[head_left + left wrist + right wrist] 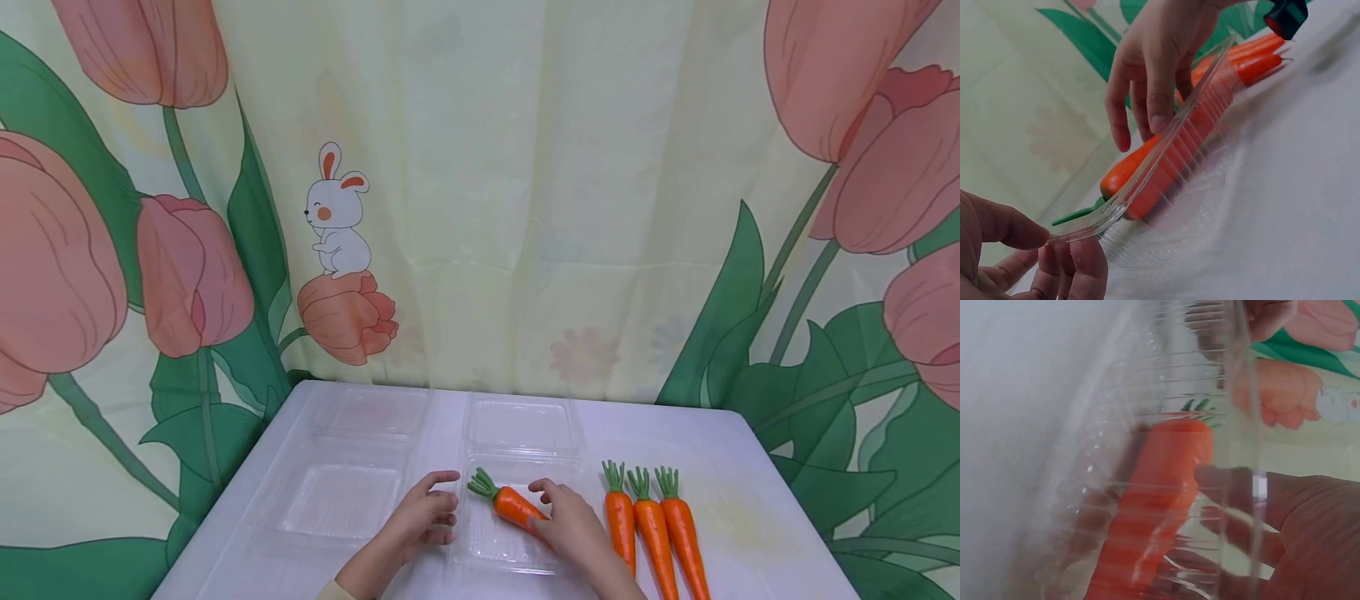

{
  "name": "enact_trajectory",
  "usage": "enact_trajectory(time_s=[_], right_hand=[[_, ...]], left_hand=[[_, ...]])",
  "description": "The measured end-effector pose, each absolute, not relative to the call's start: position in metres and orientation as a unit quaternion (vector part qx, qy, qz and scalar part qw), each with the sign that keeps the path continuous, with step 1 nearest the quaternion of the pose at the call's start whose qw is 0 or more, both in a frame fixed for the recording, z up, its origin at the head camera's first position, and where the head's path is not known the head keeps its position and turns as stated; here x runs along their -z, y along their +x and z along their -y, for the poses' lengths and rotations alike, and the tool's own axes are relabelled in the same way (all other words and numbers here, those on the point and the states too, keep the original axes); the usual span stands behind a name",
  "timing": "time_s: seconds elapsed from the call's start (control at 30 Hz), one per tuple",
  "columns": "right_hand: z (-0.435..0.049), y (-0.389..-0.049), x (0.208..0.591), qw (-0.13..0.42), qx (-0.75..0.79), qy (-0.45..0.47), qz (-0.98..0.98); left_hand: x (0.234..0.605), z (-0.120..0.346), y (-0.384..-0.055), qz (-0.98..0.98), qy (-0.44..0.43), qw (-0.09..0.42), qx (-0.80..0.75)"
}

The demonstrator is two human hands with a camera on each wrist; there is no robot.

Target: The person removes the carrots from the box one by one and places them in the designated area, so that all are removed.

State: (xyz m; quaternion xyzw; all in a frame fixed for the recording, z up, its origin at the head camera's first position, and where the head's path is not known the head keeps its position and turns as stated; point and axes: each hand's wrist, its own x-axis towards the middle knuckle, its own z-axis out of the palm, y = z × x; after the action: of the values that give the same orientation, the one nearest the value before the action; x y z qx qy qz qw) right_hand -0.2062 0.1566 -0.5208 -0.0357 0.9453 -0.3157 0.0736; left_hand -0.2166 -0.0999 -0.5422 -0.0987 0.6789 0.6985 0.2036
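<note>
An orange carrot (pixel 516 507) with a green top lies slantwise in the open clear plastic clamshell box (pixel 491 554) in the middle. Its leafy end points to the far left. My left hand (pixel 425 517) is at that box's left side; in the left wrist view the thumb and fingers pinch its rim (pixel 1094 228). Over the box's right part is my right hand (pixel 573 529), its fingers spread loosely above the carrot and the thumb near or touching it. Seen through the clear wall in the right wrist view, the carrot (pixel 1160 487) lies beside the thumb.
A second open clear clamshell box (pixel 337 500) stands on the left. Three more carrots (pixel 655 533) lie side by side to the right of my right hand. The white table (pixel 750 467) ends at a curtain (pixel 480 208) printed with tulips and a rabbit.
</note>
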Motion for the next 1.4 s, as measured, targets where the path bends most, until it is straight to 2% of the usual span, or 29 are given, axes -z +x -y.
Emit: enact_trajectory(time_s=[0.17, 0.57, 1.0, 1.2, 1.4], right_hand=[[-0.152, -0.208, 0.524, 0.081, 0.288, -0.031, -0.954], [-0.132, -0.203, 0.525, -0.009, 0.192, -0.07, -0.979], [-0.12, -0.199, 0.527, -0.053, 0.136, -0.067, -0.987], [-0.121, -0.201, 0.527, -0.052, 0.129, -0.07, -0.988], [-0.122, -0.204, 0.524, -0.028, 0.134, -0.065, -0.988]], left_hand=[[0.542, 0.099, -0.217, -0.681, -0.103, 0.204, -0.696], [0.541, 0.099, -0.217, -0.685, -0.103, 0.204, -0.692], [0.542, 0.1, -0.216, -0.679, -0.096, 0.206, -0.698], [0.541, 0.1, -0.216, -0.678, -0.102, 0.208, -0.697], [0.539, 0.1, -0.216, -0.678, -0.098, 0.208, -0.698]])
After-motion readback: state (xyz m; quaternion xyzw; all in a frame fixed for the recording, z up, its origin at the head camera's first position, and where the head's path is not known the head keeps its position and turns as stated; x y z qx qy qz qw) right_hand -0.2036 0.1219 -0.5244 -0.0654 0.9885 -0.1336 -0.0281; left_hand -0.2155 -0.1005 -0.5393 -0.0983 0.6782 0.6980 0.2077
